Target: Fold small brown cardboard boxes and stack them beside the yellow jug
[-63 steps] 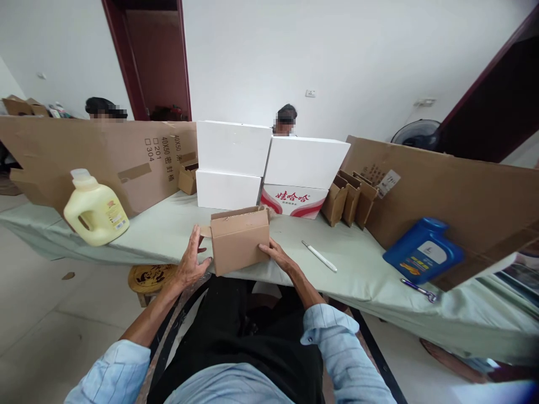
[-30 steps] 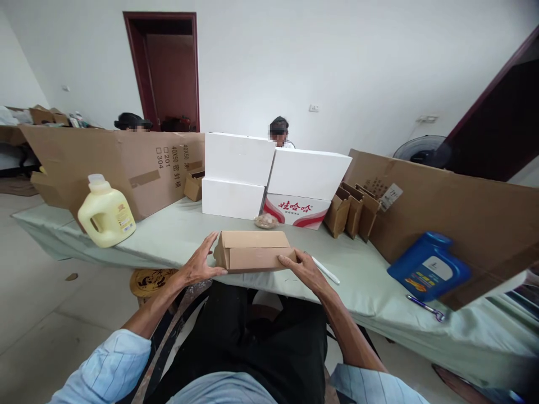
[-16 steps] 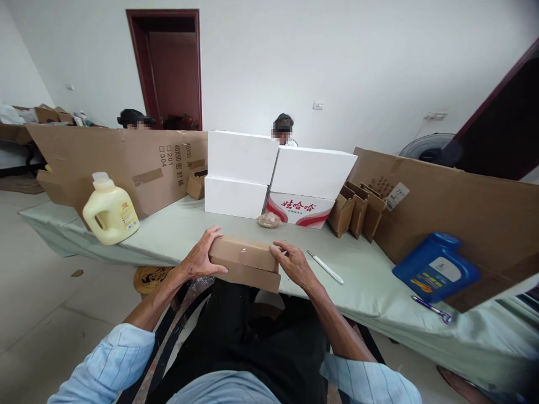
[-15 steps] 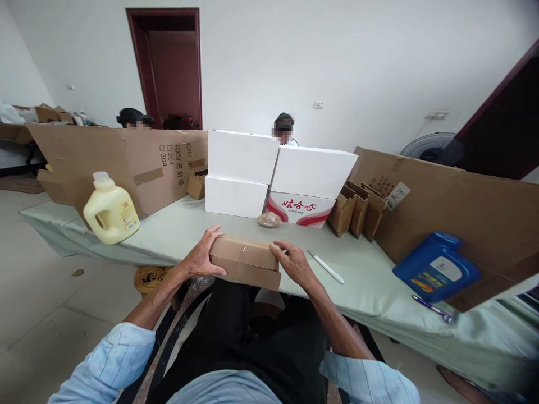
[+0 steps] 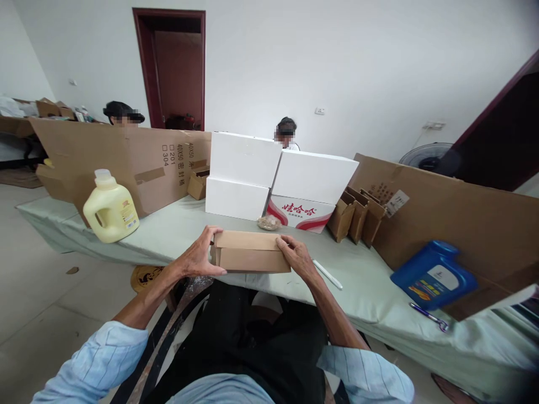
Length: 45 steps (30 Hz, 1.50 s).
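A small brown cardboard box [image 5: 252,255] is held between my two hands at the near edge of the table. My left hand [image 5: 201,255] wraps its left end, thumb low on the front and fingers over the top corner. At the other end, my right hand [image 5: 298,257] grips the right side with fingertips on the upper edge. The lid flap lies down along the top. Beyond the box sits a clear plastic bag of small brownish items [image 5: 269,223]. A white pen-like tool [image 5: 327,274] lies just right of my right hand.
White boxes [image 5: 242,160] and a red-and-white printed carton [image 5: 300,212] stand stacked behind. A pale yellow jug [image 5: 110,207] is at left; a blue bottle [image 5: 435,275] and a razor [image 5: 428,317] lie right. Cardboard panels flank the green-covered table [image 5: 168,235]. Two people sit beyond.
The box has tilted and levelled between my hands, its front face now turned more toward me. My right hand has shifted slightly right and closed more around its end.
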Tool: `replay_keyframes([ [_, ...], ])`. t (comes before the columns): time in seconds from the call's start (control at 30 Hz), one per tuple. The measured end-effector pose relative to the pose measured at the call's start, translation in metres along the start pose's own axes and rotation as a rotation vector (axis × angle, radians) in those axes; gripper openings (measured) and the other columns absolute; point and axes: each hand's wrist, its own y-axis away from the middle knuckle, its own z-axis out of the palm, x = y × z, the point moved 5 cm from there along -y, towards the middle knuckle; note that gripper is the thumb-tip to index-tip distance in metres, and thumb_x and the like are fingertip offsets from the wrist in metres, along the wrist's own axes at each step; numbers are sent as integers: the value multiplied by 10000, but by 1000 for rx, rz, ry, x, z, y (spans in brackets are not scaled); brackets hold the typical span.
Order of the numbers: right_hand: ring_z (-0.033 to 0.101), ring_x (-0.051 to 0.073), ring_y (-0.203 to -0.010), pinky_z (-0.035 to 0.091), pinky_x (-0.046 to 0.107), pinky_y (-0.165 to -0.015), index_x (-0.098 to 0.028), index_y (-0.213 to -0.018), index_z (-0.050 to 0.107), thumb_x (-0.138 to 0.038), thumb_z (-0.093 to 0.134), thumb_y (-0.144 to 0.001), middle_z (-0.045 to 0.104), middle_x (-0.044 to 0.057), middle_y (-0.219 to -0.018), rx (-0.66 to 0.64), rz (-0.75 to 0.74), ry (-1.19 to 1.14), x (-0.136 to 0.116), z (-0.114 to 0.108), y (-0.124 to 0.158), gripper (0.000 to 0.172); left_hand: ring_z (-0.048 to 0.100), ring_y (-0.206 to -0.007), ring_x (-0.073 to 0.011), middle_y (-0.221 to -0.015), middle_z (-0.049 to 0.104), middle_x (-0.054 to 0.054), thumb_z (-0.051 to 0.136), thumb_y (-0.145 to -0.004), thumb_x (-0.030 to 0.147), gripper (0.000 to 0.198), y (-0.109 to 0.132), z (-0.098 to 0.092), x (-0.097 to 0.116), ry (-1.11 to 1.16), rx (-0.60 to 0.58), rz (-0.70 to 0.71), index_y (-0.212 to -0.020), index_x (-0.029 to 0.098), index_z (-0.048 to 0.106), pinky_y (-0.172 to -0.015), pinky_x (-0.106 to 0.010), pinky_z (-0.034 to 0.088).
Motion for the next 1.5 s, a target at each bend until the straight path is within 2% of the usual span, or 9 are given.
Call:
replay_keyframes([
  [0.17, 689, 303, -1010, 550, 404, -915, -231, -1080, 793, -647, 400, -1033, 785, 67, -1071, 5, 24, 126, 21, -8, -5, 575, 640, -1239, -319, -1315, 614, -96, 944, -593, 396, 778, 4, 0, -10, 136, 134, -151, -1208, 242, 494, -1015, -481, 596],
  [0.37, 574, 392, -1297, 427, 541, -1123, -173, -1068, 773, -400, 591, -989, 696, 212, -1241, 116, 275, 502, 97, -63, 11, 301, 647, -1291, -329, -1449, 620, -152, 968, -557, 403, 764, 17, 8, -17, 211, 202, -205, -1106, 248, 460, -1096, -520, 545],
  [0.57, 633, 376, -1191, 499, 520, -979, -205, -899, 772, -274, 666, -915, 701, 182, -1078, 81, 487, 699, 158, -85, 41, 128, 629, -1341, -349, -1532, 590, -180, 947, -590, 376, 675, 24, 11, -8, 210, 229, -210, -1040, 250, 460, -1117, -532, 518],
  [0.73, 667, 329, -1043, 506, 456, -881, -213, -866, 748, -211, 557, -928, 711, 173, -991, 113, 473, 702, 166, -79, 47, 201, 605, -1384, -353, -1557, 579, -174, 945, -587, 337, 657, 27, 13, -8, 233, 252, -231, -1043, 249, 480, -1134, -533, 506],
  [0.87, 637, 288, -795, 496, 405, -745, -199, -1013, 725, -310, 407, -1015, 678, 128, -822, 192, 381, 624, 143, -80, 37, 337, 589, -1413, -358, -1571, 566, -167, 944, -607, 325, 650, 28, 16, -8, 258, 257, -220, -1082, 250, 508, -1134, -529, 509],
  [1.0, 629, 260, -805, 505, 361, -762, -209, -1246, 679, -499, 292, -1084, 690, 85, -873, 189, 117, 477, 77, -70, 27, 511, 541, -1467, -371, -1583, 543, -177, 940, -625, 307, 648, 28, 16, -6, 240, 243, -196, -1113, 244, 519, -1131, -524, 512],
  [1.13, 652, 259, -859, 510, 361, -827, -274, -1159, 756, -625, 422, -1066, 753, 73, -966, -98, -218, 280, -18, -43, 34, 493, 531, -1473, -375, -1564, 538, -181, 940, -640, 305, 620, 28, 14, -2, 195, 230, -162, -1117, 232, 551, -1118, -514, 526],
  [1.23, 681, 274, -939, 496, 367, -861, -288, -1129, 777, -596, 444, -1076, 782, 77, -1072, -245, -301, 225, -64, -32, 43, 457, 534, -1469, -380, -1545, 545, -182, 949, -640, 307, 640, 28, 13, 0, 166, 219, -137, -1158, 227, 581, -1105, -508, 543],
  [1.5, 666, 246, -862, 439, 348, -752, -258, -1000, 734, -567, 383, -1119, 750, 72, -948, -293, -383, 342, -79, -35, 39, 482, 526, -1476, -380, -1574, 519, -194, 956, -628, 273, 675, 28, 15, -2, 157, 219, -127, -1190, 220, 586, -1178, -540, 486],
])
